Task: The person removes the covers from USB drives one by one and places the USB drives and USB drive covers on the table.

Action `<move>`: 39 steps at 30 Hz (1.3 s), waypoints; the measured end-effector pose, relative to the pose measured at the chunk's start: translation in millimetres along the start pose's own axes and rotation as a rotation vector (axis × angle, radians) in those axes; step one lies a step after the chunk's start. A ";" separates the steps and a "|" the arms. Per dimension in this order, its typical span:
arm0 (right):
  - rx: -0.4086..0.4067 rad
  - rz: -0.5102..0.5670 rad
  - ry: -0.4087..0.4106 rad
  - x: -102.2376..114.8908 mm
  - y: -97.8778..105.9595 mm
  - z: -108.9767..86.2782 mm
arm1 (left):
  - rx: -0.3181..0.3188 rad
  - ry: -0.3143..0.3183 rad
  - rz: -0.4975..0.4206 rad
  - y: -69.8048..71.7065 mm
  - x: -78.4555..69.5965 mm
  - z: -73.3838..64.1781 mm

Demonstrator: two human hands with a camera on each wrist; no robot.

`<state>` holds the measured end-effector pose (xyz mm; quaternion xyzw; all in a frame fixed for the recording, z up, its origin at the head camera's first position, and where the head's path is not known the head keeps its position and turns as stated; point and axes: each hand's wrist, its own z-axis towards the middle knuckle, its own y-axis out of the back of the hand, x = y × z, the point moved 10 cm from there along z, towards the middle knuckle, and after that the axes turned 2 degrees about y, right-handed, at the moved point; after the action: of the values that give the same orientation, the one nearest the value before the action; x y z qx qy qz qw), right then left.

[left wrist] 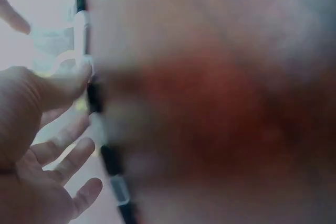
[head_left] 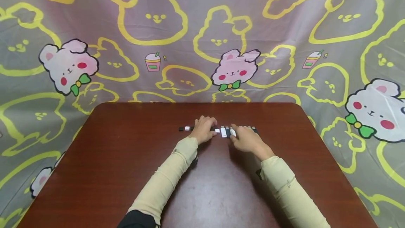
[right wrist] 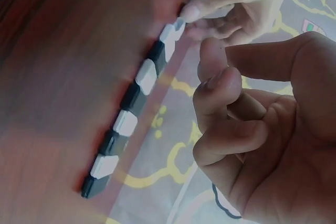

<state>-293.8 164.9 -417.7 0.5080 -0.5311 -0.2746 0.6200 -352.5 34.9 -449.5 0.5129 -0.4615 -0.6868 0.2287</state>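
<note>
A line of small black and white pieces crosses the table; those on the right look like USB sticks with metal plugs. My left hand point(head_left: 202, 129) has its thumb and a finger at the ends of a small white piece point(head_left: 217, 131), seemingly pinching it. In the left wrist view, the thumb point(left wrist: 68, 85) meets the row while other fingers spread beyond it. My right hand point(head_left: 248, 139) hovers by a white stick point(head_left: 233, 132). In the right wrist view, its fingers hang loosely curled, apart from the row, with nothing seen between them. A longer white stick point(head_left: 223, 132) lies between the hands.
Farther left in the row are a black piece point(head_left: 181, 128) and a white piece point(head_left: 187, 128). Brown tabletop point(head_left: 126, 150) surrounds the row. Behind the table's far edge hangs a cartoon-printed curtain point(head_left: 190, 45). Much of the left wrist view is blurred.
</note>
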 end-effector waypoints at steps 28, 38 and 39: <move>-0.068 0.097 -0.012 1.5 32.4 -15.7 | 0.470 0.205 0.227 -35.2 43.8 -60.7; -0.081 0.098 0.023 1.7 33.9 -15.5 | 0.427 0.188 0.232 -19.5 36.3 -66.1; -0.083 0.098 0.025 1.7 34.0 -15.4 | 0.417 0.185 0.231 -17.9 37.4 -65.5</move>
<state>-285.6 179.9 -384.5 0.4588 -0.5356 -0.2593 0.6598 -303.5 -12.3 -486.7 0.5535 -0.6258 -0.4963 0.2361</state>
